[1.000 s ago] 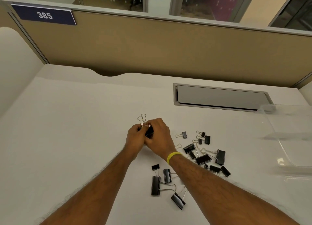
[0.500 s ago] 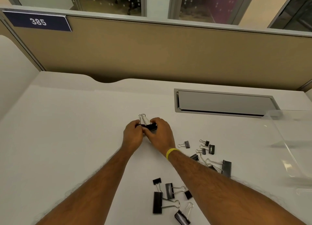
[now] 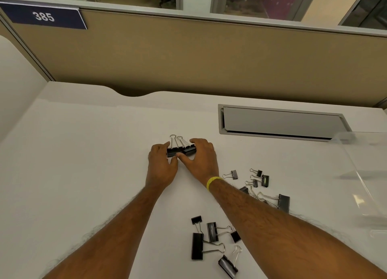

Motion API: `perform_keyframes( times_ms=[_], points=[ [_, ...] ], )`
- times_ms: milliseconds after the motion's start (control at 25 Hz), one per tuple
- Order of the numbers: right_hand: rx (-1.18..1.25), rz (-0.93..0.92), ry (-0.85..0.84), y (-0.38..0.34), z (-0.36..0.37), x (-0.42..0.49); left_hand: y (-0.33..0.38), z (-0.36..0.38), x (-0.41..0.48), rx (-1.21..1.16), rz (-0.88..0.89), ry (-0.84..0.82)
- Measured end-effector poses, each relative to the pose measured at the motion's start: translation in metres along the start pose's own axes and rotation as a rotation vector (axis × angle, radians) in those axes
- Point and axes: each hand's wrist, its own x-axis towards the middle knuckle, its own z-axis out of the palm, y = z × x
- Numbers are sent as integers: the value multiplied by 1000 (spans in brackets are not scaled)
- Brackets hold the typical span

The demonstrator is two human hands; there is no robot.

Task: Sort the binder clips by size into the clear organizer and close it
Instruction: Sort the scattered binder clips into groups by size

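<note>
Two large black binder clips [image 3: 181,150] lie side by side on the white desk [image 3: 83,163], wire handles pointing away from me. My left hand [image 3: 162,166] holds the left clip's end between curled fingers and thumb. My right hand [image 3: 202,160], with a yellow wristband, pinches the right clip between thumb and fingers. Several loose clips of mixed sizes [image 3: 260,180] lie right of my right wrist, and several more [image 3: 209,235] sit between my forearms. The clear organizer [image 3: 368,174] stands at the right edge, partly out of view.
A grey cable hatch [image 3: 280,122] is set into the desk behind the clips. A tan partition wall [image 3: 209,58] with a blue "385" sign [image 3: 44,17] closes off the back.
My hands have drawn slightly apart, so two clips now show side by side where they were bunched between my fingers. The view has tilted, shifting the loose clips lower in frame.
</note>
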Motion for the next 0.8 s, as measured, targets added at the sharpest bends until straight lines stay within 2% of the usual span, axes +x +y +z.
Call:
perform_keyframes(
  times_ms=[280,600,800],
  points=[
    [-18,3,-147,5,-20,-24,-23,-10,-51,120,147,-48],
    [-119,-61,-243,10,-55,-71,-26,-27,-107,179,124,-124],
    [-184,-116,-285,17,-69,-113,-26,-31,-143,298,223,-182]
  ],
)
